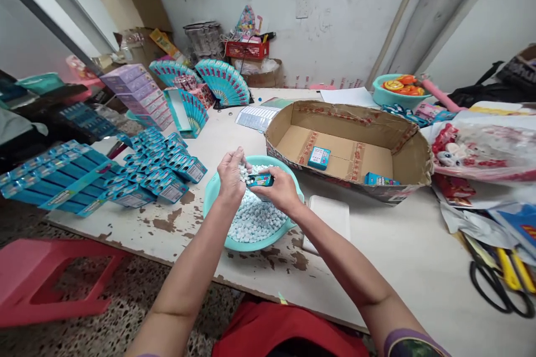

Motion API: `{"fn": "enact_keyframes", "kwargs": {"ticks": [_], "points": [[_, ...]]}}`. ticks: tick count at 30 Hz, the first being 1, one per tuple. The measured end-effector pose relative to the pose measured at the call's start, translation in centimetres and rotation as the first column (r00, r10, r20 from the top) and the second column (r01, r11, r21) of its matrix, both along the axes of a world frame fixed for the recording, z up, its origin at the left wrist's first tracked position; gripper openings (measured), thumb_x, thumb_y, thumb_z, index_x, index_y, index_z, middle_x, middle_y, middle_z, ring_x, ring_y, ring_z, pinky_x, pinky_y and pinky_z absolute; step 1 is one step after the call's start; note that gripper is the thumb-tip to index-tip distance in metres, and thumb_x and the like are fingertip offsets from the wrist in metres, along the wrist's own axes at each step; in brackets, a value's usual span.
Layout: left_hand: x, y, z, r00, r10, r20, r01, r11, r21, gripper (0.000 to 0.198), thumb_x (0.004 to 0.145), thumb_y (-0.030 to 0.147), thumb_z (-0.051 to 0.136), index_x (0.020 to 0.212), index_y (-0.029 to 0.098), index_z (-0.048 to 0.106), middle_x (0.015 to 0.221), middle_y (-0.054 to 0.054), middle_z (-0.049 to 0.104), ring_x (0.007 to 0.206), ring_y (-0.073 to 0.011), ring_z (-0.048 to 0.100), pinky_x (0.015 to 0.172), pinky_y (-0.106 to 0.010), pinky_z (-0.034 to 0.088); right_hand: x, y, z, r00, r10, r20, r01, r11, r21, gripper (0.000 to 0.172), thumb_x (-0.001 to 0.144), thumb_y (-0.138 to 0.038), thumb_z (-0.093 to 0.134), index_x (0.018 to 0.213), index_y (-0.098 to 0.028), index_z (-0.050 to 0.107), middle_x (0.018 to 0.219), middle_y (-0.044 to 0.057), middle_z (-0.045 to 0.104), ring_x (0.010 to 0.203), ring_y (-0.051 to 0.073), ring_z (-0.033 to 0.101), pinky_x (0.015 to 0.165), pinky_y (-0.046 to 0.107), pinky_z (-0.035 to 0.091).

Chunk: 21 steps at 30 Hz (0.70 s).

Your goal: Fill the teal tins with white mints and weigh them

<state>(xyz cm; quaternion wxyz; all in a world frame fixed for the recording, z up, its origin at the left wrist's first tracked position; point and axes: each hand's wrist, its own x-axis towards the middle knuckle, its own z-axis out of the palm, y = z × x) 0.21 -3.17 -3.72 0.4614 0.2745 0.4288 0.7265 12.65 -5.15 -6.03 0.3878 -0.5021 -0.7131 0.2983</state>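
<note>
A turquoise basin (209, 201) full of small pale candies (259, 217) stands at the table's front edge. Over it, my right hand (280, 189) grips a small blue box (260, 180) on its side. My left hand (231, 173) is closed around some of the pale candies, right against the left end of that box. Just left of the basin, many small blue boxes (167, 184) stand in a cluster with openings at their tops. To the right, a shallow cardboard carton (335, 134) holds two blue boxes, one of them upright (319, 157).
A white pad (330, 217) lies right of the basin. Black scissors (492, 284) and yellow-handled cutters (513, 268) rest at the far right. Fanned blue boxes (224, 83) and purple boxes (138, 95) stand at the back left. A red stool (54, 279) is at lower left.
</note>
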Motion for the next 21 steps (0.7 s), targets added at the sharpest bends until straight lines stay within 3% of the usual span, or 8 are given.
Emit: {"fn": "enact_keyframes", "kwargs": {"ticks": [5, 8, 13, 18, 21], "points": [[0.0, 0.0, 0.2, 1.000, 0.031, -0.002, -0.031, 0.998, 0.054, 0.037, 0.063, 0.037, 0.076, 0.066, 0.017, 0.045, 0.055, 0.008, 0.044, 0.041, -0.0045, 0.044, 0.037, -0.017, 0.033, -0.1, -0.1, 0.5, 1.000, 0.021, 0.022, -0.022, 0.999, 0.029, 0.041, 0.061, -0.038, 0.081, 0.097, -0.022, 0.067, 0.095, 0.001, 0.066, 0.093, 0.020, 0.060, 0.083, 0.033, 0.044], [-0.1, 0.1, -0.2, 0.998, 0.060, -0.015, -0.060, 0.998, -0.001, 0.040, 0.061, 0.039, 0.078, 0.066, 0.017, 0.044, 0.052, 0.008, 0.043, 0.041, -0.0052, 0.044, 0.037, -0.017, 0.033, -0.4, 0.2, -0.3, 0.999, 0.041, 0.005, -0.041, 0.999, -0.004, 0.039, 0.061, -0.038, 0.081, 0.095, -0.023, 0.067, 0.095, 0.001, 0.067, 0.092, 0.020, 0.061, 0.083, 0.032, 0.043], [-0.3, -0.1, -0.8, 0.998, 0.023, -0.055, -0.022, 1.000, 0.009, 0.040, 0.060, 0.037, 0.078, 0.068, 0.017, 0.044, 0.052, 0.009, 0.043, 0.040, -0.0047, 0.043, 0.036, -0.016, 0.031, -1.1, 0.4, -1.5, 0.999, 0.031, -0.010, -0.031, 0.999, 0.018, 0.039, 0.062, -0.037, 0.080, 0.096, -0.023, 0.067, 0.095, 0.001, 0.066, 0.091, 0.020, 0.060, 0.079, 0.030, 0.043], [-0.7, -0.2, -0.8, 0.995, -0.075, -0.066, 0.073, 0.997, -0.030, 0.039, 0.061, 0.031, 0.078, 0.070, 0.018, 0.042, 0.050, 0.010, 0.040, 0.036, -0.0026, 0.034, 0.032, -0.014, 0.021, -1.4, 0.4, -2.1, 0.998, 0.049, -0.047, -0.051, 0.998, -0.039, 0.040, 0.060, -0.035, 0.081, 0.095, -0.022, 0.067, 0.092, 0.001, 0.065, 0.088, 0.019, 0.059, 0.075, 0.027, 0.042], [-0.7, 0.0, -0.9, 0.996, -0.040, -0.081, 0.040, 0.999, 0.001, 0.038, 0.062, 0.030, 0.078, 0.072, 0.018, 0.044, 0.051, 0.010, 0.042, 0.038, -0.0025, 0.035, 0.033, -0.013, 0.023, -1.2, 0.2, -2.1, 0.997, 0.053, -0.062, -0.052, 0.999, 0.009, 0.039, 0.063, -0.034, 0.080, 0.097, -0.022, 0.067, 0.095, 0.001, 0.064, 0.090, 0.018, 0.059, 0.076, 0.027, 0.042]]}}
